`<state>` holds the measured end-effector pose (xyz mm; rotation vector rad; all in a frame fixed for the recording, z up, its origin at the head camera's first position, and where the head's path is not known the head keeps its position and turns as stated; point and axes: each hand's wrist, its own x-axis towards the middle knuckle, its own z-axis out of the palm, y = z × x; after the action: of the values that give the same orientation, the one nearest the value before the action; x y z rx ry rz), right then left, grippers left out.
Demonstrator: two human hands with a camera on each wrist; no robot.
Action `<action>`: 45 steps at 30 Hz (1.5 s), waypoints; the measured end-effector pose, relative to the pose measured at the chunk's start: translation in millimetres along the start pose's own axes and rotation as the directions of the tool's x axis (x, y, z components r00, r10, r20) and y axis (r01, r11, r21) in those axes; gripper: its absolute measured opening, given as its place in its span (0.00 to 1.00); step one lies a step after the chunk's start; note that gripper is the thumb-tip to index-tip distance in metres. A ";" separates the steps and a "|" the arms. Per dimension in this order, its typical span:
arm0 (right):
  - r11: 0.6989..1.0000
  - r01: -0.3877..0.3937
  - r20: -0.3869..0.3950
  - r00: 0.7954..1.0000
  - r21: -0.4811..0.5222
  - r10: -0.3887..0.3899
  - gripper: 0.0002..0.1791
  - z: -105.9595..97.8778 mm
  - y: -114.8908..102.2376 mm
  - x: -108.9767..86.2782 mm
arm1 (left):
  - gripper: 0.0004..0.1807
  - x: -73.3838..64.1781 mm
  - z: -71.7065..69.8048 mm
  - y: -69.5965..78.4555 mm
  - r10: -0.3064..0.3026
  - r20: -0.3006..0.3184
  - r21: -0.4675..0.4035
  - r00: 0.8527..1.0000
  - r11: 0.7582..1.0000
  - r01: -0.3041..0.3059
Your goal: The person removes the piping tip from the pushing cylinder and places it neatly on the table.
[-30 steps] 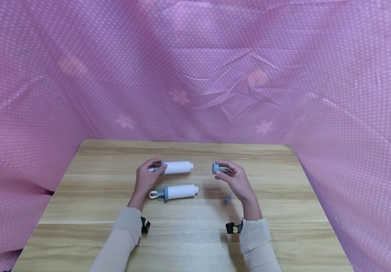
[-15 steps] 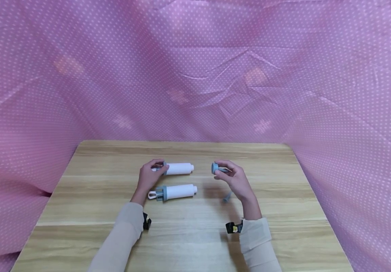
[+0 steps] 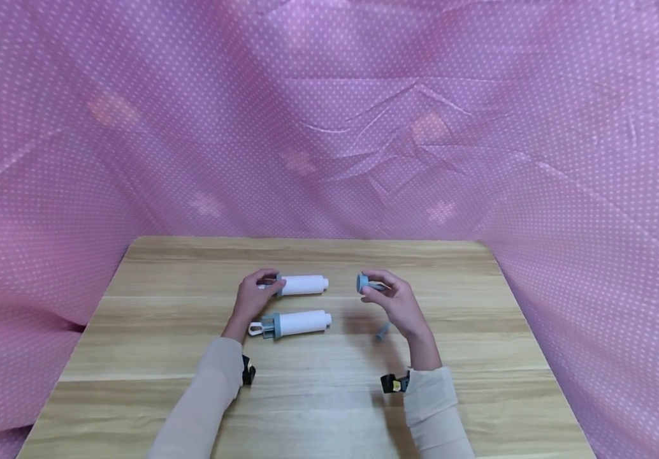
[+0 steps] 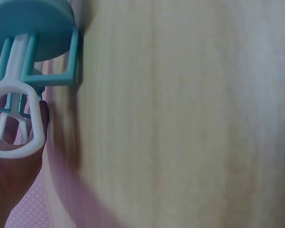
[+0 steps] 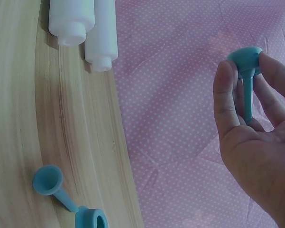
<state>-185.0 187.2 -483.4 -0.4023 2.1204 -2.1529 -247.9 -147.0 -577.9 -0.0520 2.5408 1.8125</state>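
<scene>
My left hand (image 3: 252,299) grips the teal collar end of the farther white syringe-like tube (image 3: 303,285), thumb along its near side. That tube lies crosswise, its narrow white tip to the right. Nearer to me lies a matching white tube (image 3: 304,322) with a teal collar and a white looped handle (image 4: 35,121). To the right, my right hand (image 3: 397,303) pinches a teal funnel-shaped piece (image 5: 248,90) above the table, between thumb and fingers, its wide mouth facing the tubes. The stem points back into the palm.
Below the right hand a second teal funnel (image 5: 48,180) lies on the wooden table (image 3: 318,408). Beside it is a teal ring-shaped piece (image 5: 90,218), mostly cut off by the frame. Pink dotted cloth (image 3: 329,159) hangs round the table's back and sides.
My left hand has shifted slightly to the right with the farther tube, and its handle loop is now covered by the hand. My right hand and its funnel piece stay nearly still.
</scene>
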 end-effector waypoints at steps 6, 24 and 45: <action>1.000 0.004 0.003 1.000 0.010 -0.004 0.19 0.1 -0.3 -0.8 | 0.28 -1.0 0.1 -0.7 0.006 0.014 0.006 1.000 1.000 -0.006; 1.000 -0.017 -0.012 1.000 0.005 0.017 0.19 -0.2 1.4 -0.2 | 0.33 0.8 -6.5 2.8 -0.002 0.075 0.088 0.997 0.996 -0.004; 0.998 -0.057 -0.010 0.998 -0.013 0.056 0.22 4.3 3.7 6.9 | 0.27 -24.0 -9.4 52.5 0.168 -0.044 0.181 0.985 0.971 -0.157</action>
<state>-191.0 181.2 -486.3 -0.3299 2.1250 -2.1156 -225.9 -138.4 -524.4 0.1106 2.8130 1.6477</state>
